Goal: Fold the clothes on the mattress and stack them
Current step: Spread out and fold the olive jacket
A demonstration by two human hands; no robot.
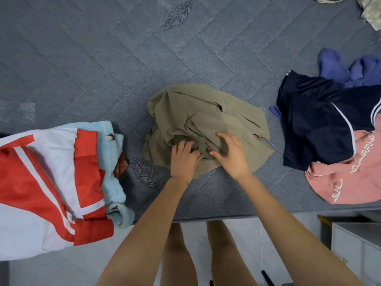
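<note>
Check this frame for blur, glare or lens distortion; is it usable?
Head view: soft, even light, no glare, faint shadows only. Head view: wide-angle bending bows the mattress edge and its quilting lines. Head view: left hand, right hand and khaki garment reasonably sharp; usable.

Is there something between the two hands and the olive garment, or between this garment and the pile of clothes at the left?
Nothing visible. The left hand grips the olive garment and the right hand rests on it. Only bare mattress lies between it and the left pile.
</note>
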